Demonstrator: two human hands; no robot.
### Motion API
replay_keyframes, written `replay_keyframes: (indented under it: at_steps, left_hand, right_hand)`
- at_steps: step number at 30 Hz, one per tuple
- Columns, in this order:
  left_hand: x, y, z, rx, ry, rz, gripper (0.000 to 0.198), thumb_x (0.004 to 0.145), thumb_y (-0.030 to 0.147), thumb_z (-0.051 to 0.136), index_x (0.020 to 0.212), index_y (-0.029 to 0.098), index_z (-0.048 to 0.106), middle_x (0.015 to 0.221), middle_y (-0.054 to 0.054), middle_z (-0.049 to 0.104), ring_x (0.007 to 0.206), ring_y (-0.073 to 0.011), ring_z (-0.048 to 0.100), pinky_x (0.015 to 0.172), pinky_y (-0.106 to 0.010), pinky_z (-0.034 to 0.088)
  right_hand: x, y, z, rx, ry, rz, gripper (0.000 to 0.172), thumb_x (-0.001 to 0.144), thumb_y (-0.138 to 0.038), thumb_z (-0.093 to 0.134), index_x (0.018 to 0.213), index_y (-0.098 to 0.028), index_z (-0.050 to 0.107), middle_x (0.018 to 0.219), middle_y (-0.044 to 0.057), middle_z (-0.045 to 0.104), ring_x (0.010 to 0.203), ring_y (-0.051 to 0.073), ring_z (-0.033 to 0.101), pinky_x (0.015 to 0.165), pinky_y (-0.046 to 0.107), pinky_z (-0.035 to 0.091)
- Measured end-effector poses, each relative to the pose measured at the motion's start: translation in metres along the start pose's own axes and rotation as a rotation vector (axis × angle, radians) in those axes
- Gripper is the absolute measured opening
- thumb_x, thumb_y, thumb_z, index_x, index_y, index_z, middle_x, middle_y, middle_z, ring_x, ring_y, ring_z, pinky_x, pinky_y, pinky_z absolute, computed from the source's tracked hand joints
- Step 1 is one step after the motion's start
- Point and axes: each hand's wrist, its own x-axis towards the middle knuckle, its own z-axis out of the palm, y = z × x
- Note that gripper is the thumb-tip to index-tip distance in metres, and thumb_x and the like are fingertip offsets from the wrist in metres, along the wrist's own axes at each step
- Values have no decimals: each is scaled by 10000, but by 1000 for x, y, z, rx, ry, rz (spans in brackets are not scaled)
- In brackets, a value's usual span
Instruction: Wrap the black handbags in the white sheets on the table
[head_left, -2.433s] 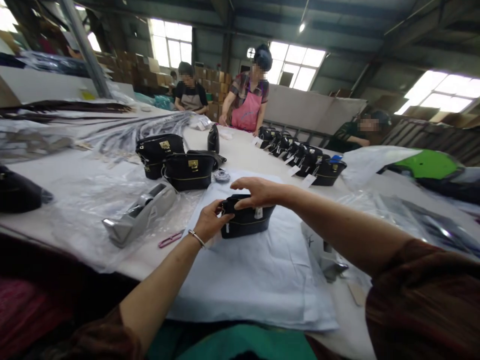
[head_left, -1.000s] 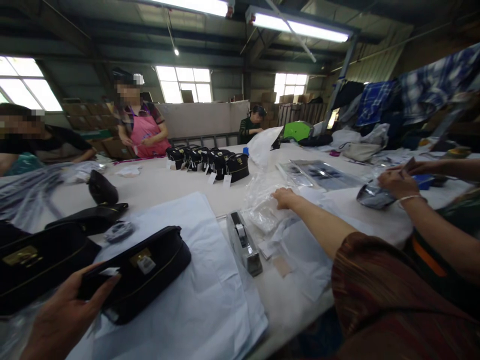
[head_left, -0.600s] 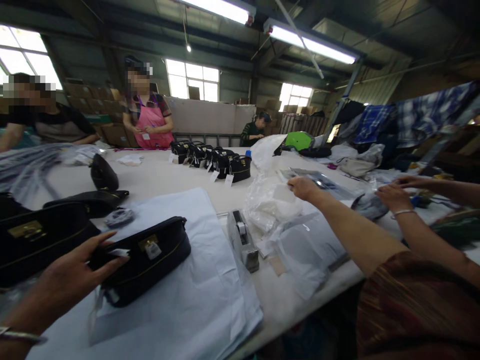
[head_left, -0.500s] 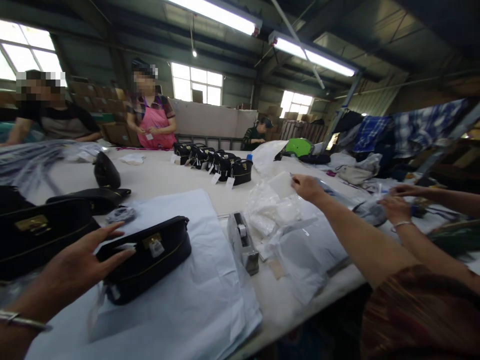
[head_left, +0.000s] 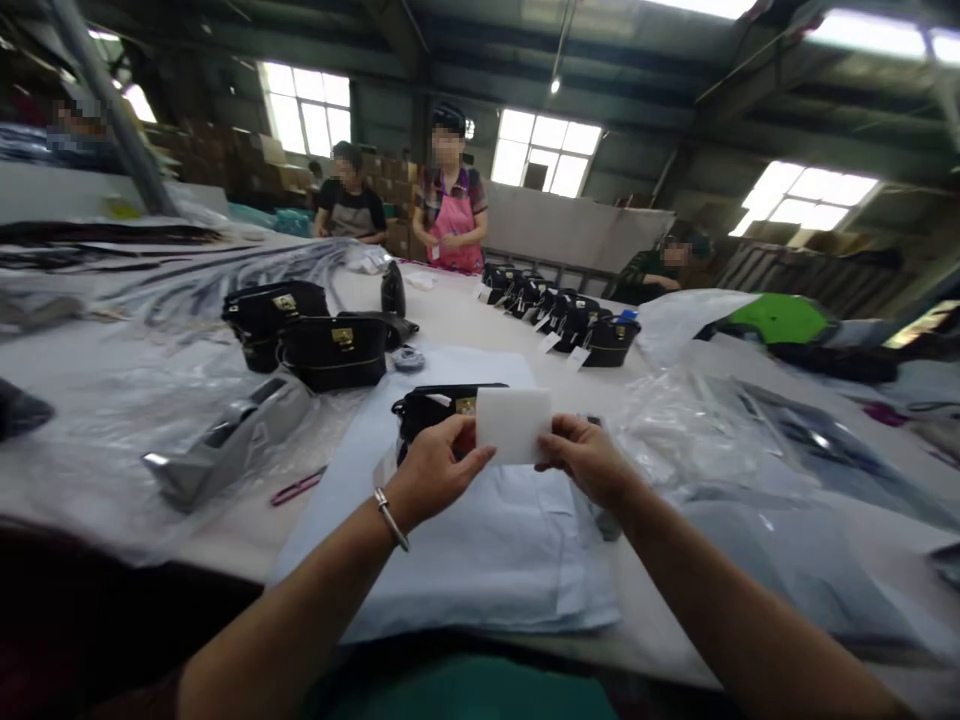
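Observation:
A small white rectangular sheet (head_left: 514, 424) is held up between my two hands. My left hand (head_left: 442, 465) pinches its left edge, and a metal bracelet circles that wrist. At the opposite edge, my right hand (head_left: 589, 455) grips the sheet between thumb and fingers. Just behind it lies a black handbag (head_left: 427, 408) with a gold clasp, partly hidden by the sheet and my left hand. Under the bag are large pale sheets of paper (head_left: 480, 560).
Two black handbags (head_left: 337, 350) stand to the left, beside a grey tape dispenser (head_left: 217, 450). A pink-handled tool (head_left: 298, 486) lies nearby. Several tagged black bags (head_left: 609, 342) line the far side. Clear plastic bags (head_left: 675, 430) cover the right. Co-workers (head_left: 450, 210) are across the table.
My view has swung left. My right hand has come from the plastic bags to the middle, and both hands now hold the white sheet. My left hand has left the black handbag.

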Motion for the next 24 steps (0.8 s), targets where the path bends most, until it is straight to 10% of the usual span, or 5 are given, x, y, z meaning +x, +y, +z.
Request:
replay_keyframes:
  at_steps: [11,24]
  left_hand:
    - [-65,-44,-6,-237,64,-428,364,796,496,698,973,177,688,869,-39,723,740,-176,656,579,-270,531]
    - [-75,-53,2,371,-56,-24,146,898,322,601,869,217,697,787,-30,683,725,-183,622,665,-305,482]
  right_hand:
    - [-12,54,46,-5,-32,34,362,672,-472,804,864,-178,715,784,27,671,679,153,595,579,290,540]
    - [-16,72,20,-382,-82,-125,201,739,-412,677,745,-211,674,575,-26,584,509,131,506,502,257,400]
